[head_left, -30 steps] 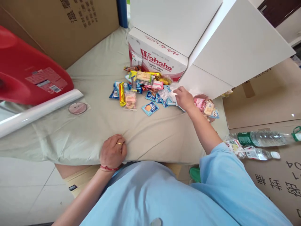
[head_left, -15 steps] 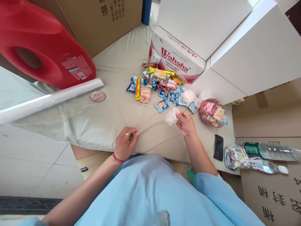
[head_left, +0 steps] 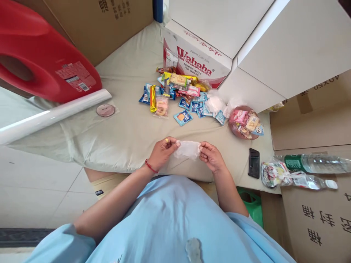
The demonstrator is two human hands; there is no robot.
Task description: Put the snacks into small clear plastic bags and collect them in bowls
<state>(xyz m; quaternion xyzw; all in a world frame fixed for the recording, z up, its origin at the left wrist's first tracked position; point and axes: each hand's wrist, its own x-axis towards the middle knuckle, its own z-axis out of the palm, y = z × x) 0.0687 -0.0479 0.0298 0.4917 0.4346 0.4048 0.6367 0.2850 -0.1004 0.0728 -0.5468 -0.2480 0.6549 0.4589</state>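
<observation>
Between my two hands, over the near part of the covered table, a thin translucent white plastic cover (head_left: 187, 150) with a crinkled, gathered edge is stretched sideways. My left hand (head_left: 165, 151) pinches its left end, and a ring and a red bracelet show on that side. My right hand (head_left: 210, 156) pinches the right end between thumb and fingers. Beyond them lies a blue snack packet (head_left: 183, 117). A clump of similar white plastic covers (head_left: 215, 105) rests by the snack pile. To the right stands a reddish see-through bowl (head_left: 238, 126) filled with wrapped snacks.
Wrapped snacks (head_left: 178, 81) are heaped against a Wahaha carton (head_left: 197, 58). At left are a red jug (head_left: 49, 54), a white plastic roll (head_left: 57, 114) and a round pinkish disc (head_left: 105, 110). A phone (head_left: 253, 163) and bottles (head_left: 318, 164) lie at right.
My left hand has moved right and up from the tabletop and taken hold of the plastic cover's left end. The cover, bunched in my right hand before, is now spread between both hands.
</observation>
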